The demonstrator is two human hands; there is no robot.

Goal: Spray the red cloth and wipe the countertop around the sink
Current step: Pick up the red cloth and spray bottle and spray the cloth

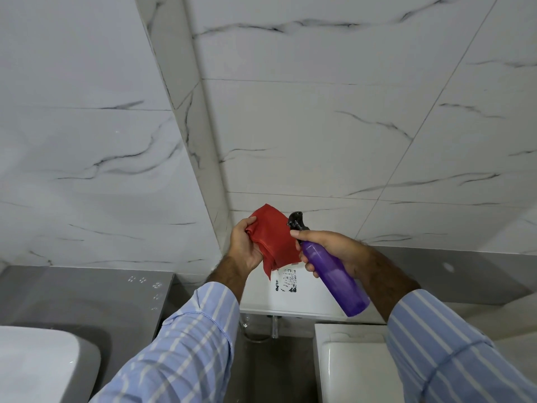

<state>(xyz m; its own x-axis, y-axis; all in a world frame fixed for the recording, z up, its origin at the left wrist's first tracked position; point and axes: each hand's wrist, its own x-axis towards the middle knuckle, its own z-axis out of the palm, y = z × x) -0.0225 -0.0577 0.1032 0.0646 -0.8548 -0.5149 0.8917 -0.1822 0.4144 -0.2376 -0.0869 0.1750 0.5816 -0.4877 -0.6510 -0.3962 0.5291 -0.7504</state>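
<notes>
My left hand [244,245] holds up a red cloth [274,239], which hangs loosely in front of the marble wall. My right hand [331,251] grips a purple spray bottle [334,274] by its neck. The bottle's black nozzle [296,221] points at the cloth from close by, and my index finger lies over the trigger area. The grey countertop [87,295] lies at the lower left, with the white sink [43,365] standing on it at the bottom-left corner.
White marble-patterned tile walls fill the upper view and meet in a corner near the middle. A white toilet cistern [348,356] stands at the bottom right. Behind the hands is a white box with a black printed label [286,282]. Water droplets dot the countertop's right end.
</notes>
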